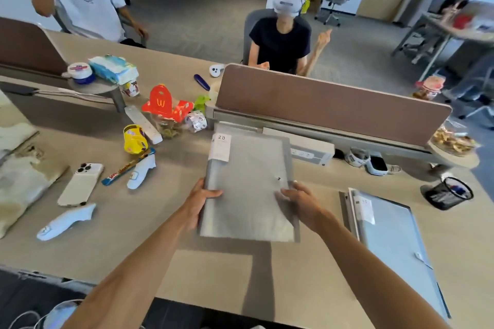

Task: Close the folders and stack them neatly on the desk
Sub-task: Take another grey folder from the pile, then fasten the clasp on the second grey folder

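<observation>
Both hands, left hand [199, 201] and right hand [300, 201], gripping closed grey folder [248, 187].

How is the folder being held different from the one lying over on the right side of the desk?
The held folder is gripped at its near edges by the left hand and right hand and casts a shadow on the desk; the right folder lies flat, untouched. The held one looks grey, the right one bluish. Both are closed and carry a white label at a far corner.
</observation>
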`<state>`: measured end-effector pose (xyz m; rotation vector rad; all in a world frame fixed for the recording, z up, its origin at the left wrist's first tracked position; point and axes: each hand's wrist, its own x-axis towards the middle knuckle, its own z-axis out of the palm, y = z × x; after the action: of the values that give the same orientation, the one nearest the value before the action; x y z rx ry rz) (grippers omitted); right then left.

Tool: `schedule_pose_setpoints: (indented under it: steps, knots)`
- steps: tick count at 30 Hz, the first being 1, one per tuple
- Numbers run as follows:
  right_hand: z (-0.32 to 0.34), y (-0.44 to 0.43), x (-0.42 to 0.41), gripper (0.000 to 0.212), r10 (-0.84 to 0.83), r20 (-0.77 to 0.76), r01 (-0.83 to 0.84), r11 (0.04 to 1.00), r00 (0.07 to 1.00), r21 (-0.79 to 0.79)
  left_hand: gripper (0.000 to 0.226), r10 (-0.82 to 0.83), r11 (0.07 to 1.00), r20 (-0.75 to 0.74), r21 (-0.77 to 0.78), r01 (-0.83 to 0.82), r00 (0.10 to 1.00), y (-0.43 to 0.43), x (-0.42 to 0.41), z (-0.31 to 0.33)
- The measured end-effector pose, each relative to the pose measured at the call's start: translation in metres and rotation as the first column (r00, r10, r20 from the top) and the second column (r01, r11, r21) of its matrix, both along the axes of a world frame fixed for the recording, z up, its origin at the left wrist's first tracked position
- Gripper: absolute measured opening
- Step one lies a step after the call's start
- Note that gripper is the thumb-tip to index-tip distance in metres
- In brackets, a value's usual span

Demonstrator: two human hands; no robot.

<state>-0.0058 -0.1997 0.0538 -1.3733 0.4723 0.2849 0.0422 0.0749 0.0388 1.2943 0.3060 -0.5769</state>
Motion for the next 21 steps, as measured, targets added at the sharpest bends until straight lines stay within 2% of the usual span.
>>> schedule_pose_setpoints:
  steps: [2, 6, 8, 12, 13, 14, 16, 17, 19, 20, 21]
  knots:
    - [-0.009, 0.002, -0.007, 0.013, -0.079, -0.041, 0.078, 0.997, 0.996, -0.019, 0.045, -0.049, 0.997, -0.039, 0.062, 0.052, 0.998, 0.001, -0.009, -0.020]
    - [-0.034, -0.003, -0.021, 0.013, -0.207, -0.135, 0.168, 0.952, 0.969, -0.255, 0.041, -0.026, 0.983, -0.039, 0.182, 0.033, 0.999, -0.004, -0.024, -0.051]
    - [-0.045, -0.007, -0.027, 0.017, -0.238, -0.159, 0.174, 0.925, 0.958, -0.337, 0.048, -0.004, 0.969, -0.030, 0.248, 0.012, 1.000, -0.005, -0.029, -0.068]
    - [-0.058, -0.022, -0.036, 0.012, -0.248, -0.219, 0.182, 0.942, 0.944, -0.282, 0.065, 0.002, 0.932, -0.026, 0.361, 0.008, 1.000, -0.006, -0.036, -0.091]
    - [-0.061, -0.026, -0.036, 0.010, -0.223, -0.240, 0.157, 0.951, 0.945, -0.267, 0.064, -0.021, 0.897, -0.002, 0.442, 0.020, 1.000, -0.006, -0.035, -0.095]
    - [-0.063, -0.030, -0.036, 0.008, -0.190, -0.255, 0.127, 0.961, 0.948, -0.246, 0.059, -0.075, 0.819, 0.034, 0.572, 0.042, 0.997, -0.007, -0.034, -0.099]
    - [-0.068, -0.038, -0.035, 0.007, -0.139, -0.280, 0.072, 0.969, 0.950, -0.236, 0.052, -0.235, 0.566, 0.073, 0.821, 0.075, 0.969, -0.010, -0.034, -0.102]
    - [-0.071, -0.041, -0.033, 0.009, -0.125, -0.299, 0.050, 0.968, 0.946, -0.247, 0.053, -0.313, 0.461, 0.059, 0.882, 0.097, 0.948, -0.014, -0.036, -0.100]
    - [-0.077, -0.043, -0.030, 0.016, -0.098, -0.314, -0.005, 0.951, 0.944, -0.310, 0.060, -0.466, 0.334, 0.025, 0.931, 0.149, 0.884, -0.026, -0.041, -0.092]
    - [-0.083, -0.044, -0.028, 0.018, -0.063, -0.294, -0.060, 0.919, 0.954, -0.391, 0.061, -0.552, 0.280, 0.026, 0.947, 0.156, 0.834, -0.034, -0.044, -0.088]
    - [-0.089, -0.048, -0.026, 0.024, 0.017, -0.261, -0.155, 0.840, 0.965, -0.521, 0.062, -0.631, 0.229, 0.023, 0.961, 0.158, 0.775, -0.043, -0.045, -0.086]
